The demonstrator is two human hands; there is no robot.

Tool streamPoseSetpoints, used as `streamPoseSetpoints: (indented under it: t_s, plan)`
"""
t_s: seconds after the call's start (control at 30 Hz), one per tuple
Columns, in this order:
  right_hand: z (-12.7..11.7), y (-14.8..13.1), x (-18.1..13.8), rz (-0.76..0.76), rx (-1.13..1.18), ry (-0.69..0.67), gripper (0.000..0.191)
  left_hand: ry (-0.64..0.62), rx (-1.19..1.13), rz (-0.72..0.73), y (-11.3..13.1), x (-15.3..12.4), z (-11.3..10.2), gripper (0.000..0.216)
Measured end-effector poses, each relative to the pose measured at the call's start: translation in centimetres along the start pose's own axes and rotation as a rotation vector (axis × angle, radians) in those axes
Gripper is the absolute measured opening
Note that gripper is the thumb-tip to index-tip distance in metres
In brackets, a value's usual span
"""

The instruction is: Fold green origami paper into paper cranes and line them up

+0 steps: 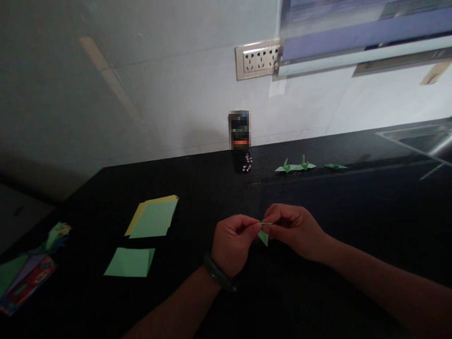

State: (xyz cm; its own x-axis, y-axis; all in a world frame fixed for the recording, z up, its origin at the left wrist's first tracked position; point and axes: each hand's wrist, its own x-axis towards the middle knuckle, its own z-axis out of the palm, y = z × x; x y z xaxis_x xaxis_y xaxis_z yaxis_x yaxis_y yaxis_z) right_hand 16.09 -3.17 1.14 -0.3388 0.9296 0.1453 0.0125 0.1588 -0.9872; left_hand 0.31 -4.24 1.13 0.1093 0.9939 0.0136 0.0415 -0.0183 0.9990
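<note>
Between my two hands is a small folded piece of green paper (263, 237), one pointed flap hanging down below the fingertips. My left hand (233, 240), with a dark bangle (221, 273) at the wrist, pinches its left side. My right hand (296, 230) pinches the other side, thumb and forefinger almost touching those of the left. Much of the paper is hidden by the fingers. Beyond the hands stand two folded green paper cranes (286, 166) (304, 165), and to their right lies a flatter folded green paper piece (335, 166).
On the black countertop (190, 188), a stack of green and yellow sheets (153, 219) lies left, with a creased green sheet (129, 262) nearer. A colourful packet (30, 285) is at far left. A phone-like object (240, 131) leans against the wall below a socket panel (257, 60).
</note>
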Motion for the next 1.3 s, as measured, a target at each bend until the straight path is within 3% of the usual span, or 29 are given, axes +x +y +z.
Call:
streamPoseSetpoints:
  t_s: [0.2, 0.47, 0.77, 0.97, 1.13, 1.3]
  plan:
    - [0.08, -0.22, 0.13, 0.108, -0.035, -0.044, 0.021, -0.018, -0.029, -0.045, 0.62, -0.09, 0.00, 0.009]
    - [0.04, -0.26, 0.20, 0.120, -0.145, 0.005, 0.025, -0.044, -0.140, -0.191, -0.03, 0.42, 0.05, 0.016]
    - [-0.04, -0.15, 0.19, 0.199, -0.148, -0.139, 0.023, -0.035, -0.061, -0.059, -0.12, 0.15, 0.07, 0.012]
    - [-0.20, -0.40, -0.34, 0.080, -0.286, -0.118, 0.027, -0.094, -0.016, 0.010, 0.11, -0.26, -0.18, 0.016]
    - [0.11, -0.22, -0.08, 0.121, -0.185, -0.118, 0.028, -0.049, -0.096, -0.101, 0.32, 0.18, -0.06, 0.015]
    - [0.12, 0.13, 0.05, 0.058, -0.019, -0.014, 0.018, -0.078, -0.384, -0.190, -0.23, 0.58, 0.24, 0.020]
